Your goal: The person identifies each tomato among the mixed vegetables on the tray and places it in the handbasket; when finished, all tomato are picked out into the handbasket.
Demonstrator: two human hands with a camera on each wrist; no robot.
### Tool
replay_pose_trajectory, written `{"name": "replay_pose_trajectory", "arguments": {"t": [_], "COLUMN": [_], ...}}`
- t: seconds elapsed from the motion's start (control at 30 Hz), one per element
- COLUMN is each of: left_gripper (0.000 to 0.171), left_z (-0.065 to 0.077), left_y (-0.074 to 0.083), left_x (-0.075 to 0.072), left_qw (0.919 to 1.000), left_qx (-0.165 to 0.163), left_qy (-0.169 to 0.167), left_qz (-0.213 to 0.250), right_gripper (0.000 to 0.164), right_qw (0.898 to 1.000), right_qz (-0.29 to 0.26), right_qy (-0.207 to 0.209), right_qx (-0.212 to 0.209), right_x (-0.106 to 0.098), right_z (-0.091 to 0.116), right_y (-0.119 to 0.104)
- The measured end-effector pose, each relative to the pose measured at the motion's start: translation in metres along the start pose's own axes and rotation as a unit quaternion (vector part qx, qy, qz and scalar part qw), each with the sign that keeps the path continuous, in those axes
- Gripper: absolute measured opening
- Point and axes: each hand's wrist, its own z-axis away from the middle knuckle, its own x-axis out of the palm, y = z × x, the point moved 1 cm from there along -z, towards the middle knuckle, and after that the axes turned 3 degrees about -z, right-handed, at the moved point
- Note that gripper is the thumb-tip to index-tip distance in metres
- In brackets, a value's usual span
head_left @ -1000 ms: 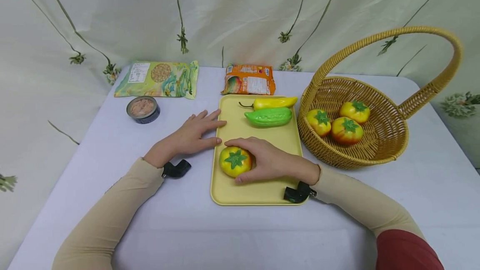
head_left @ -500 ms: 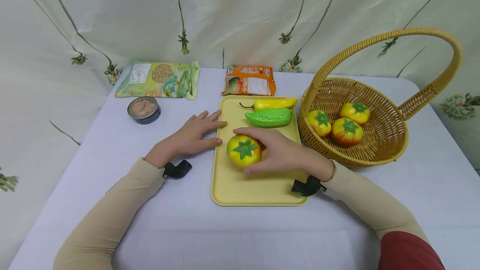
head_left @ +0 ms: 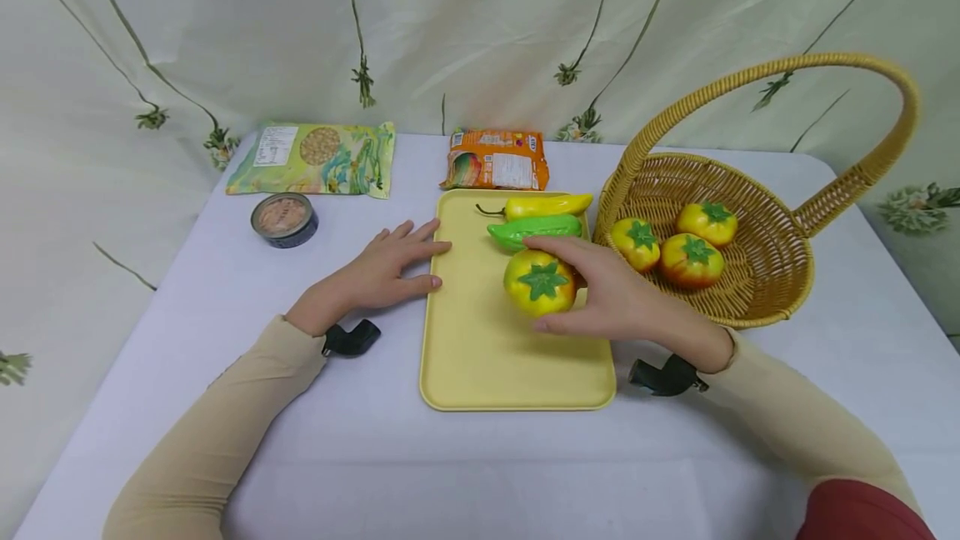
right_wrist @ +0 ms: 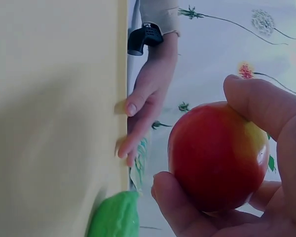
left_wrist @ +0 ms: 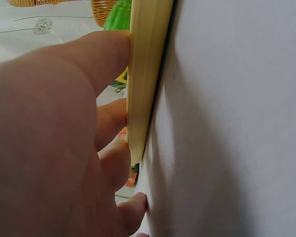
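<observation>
My right hand (head_left: 611, 290) grips a yellow and red tomato (head_left: 540, 283) with a green star-shaped leaf on top. In the right wrist view the tomato (right_wrist: 218, 157) shows its red underside, held up off the yellow tray (head_left: 517, 373). Straight fingers of my left hand (head_left: 378, 272) touch the tray's left rim. At the tray's far end lie a green bumpy pepper (head_left: 534, 230) and a yellow pepper (head_left: 547, 206), side by side. The held tomato and right fingers cover a little of the green pepper's near edge.
A wicker basket (head_left: 780, 307) with a tall arched handle stands right of the tray, holding three tomatoes (head_left: 692, 261). Behind the tray lies an orange packet (head_left: 497, 160). At the back left are a green packet (head_left: 311, 158) and an open tin (head_left: 284, 220).
My right hand has lifted the tomato from the tray's lower left part and carried it right, and slightly away from me. The left hand has stayed at the tray's rim.
</observation>
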Motion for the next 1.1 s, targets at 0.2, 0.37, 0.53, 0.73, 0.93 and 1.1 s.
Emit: {"name": "replay_pose_trajectory", "arguments": {"t": [0.2,0.37,0.53,0.73,0.93,1.1], "left_gripper": [0.061,0.061,0.061,0.061,0.061,0.061], "left_z": [0.000,0.000,0.000,0.001,0.001,0.001], "left_y": [-0.002,-0.002,-0.001,0.000,0.001,0.000], "left_x": [0.001,0.001,0.001,0.000,-0.001,-0.001], "left_qw": [1.0000,1.0000,0.9999,1.0000,1.0000,1.0000], "left_qx": [0.001,0.002,0.002,-0.001,0.000,0.003], "left_qy": [0.001,0.001,-0.001,-0.002,-0.001,0.000], "left_qz": [0.004,0.008,0.010,0.009,0.009,0.007], "right_gripper": [0.091,0.088,0.085,0.083,0.084,0.084], "right_qw": [1.000,0.999,0.997,0.995,0.990,0.984], "right_qz": [0.020,0.016,0.005,-0.020,0.004,0.008], "right_qy": [0.017,0.043,0.073,0.098,0.135,0.165], "right_qx": [0.008,-0.002,-0.007,-0.002,0.027,0.068], "right_x": [-0.015,-0.028,-0.038,-0.051,-0.063,-0.071], "right_z": [0.017,0.030,0.043,0.058,0.072,0.080], "right_y": [0.004,0.007,0.014,0.018,0.026,0.036]}}
